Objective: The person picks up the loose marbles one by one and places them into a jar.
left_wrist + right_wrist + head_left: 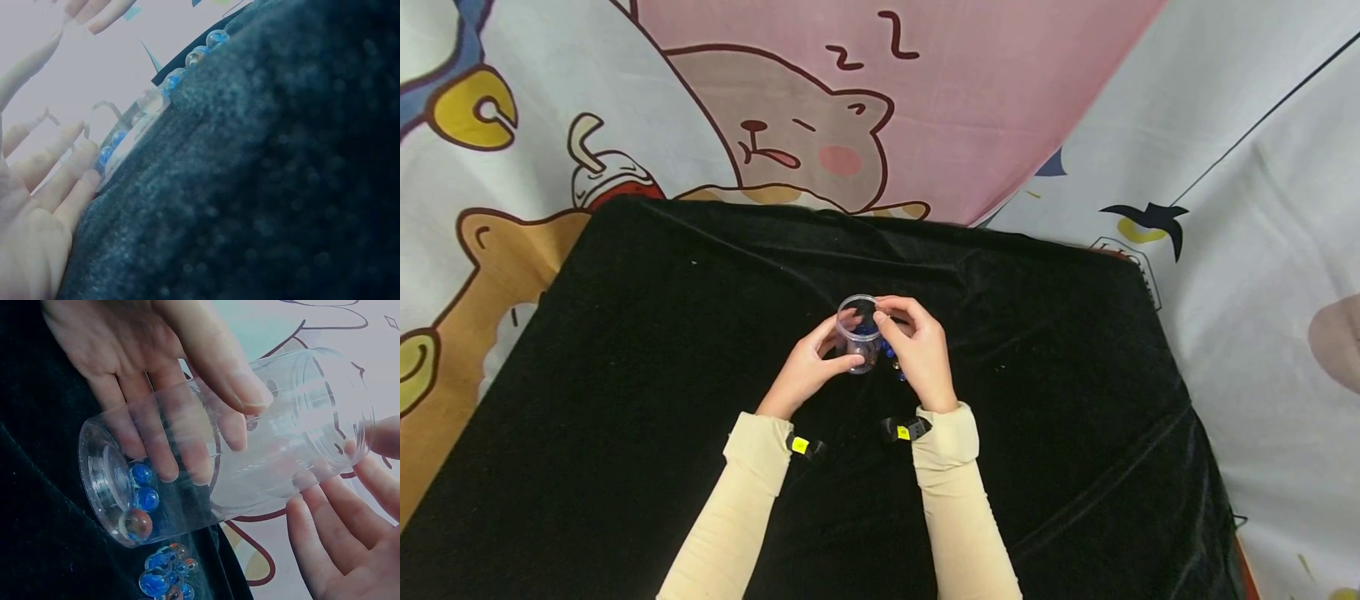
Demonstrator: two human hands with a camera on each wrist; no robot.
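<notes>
My left hand (811, 364) grips a clear plastic jar (861, 347) round its lower part, thumb in front and fingers behind. Its mouth faces up. Inside, on the bottom, lie two blue marbles (145, 499) and a brownish one (135, 525). At the rim is my right hand (921, 348), its thumb and fingertips right by the mouth, with no marble showing between them. More marbles (164, 575), blue and brown, sit in a loose cluster on the cloth just right of the jar, partly hidden by the right hand in the head view.
Black velvety cloth (647, 400) covers the table, with soft folds toward the back and right. A printed curtain (985, 100) with cartoon animals hangs behind and at the sides. Each wrist wears a small black camera band (906, 430).
</notes>
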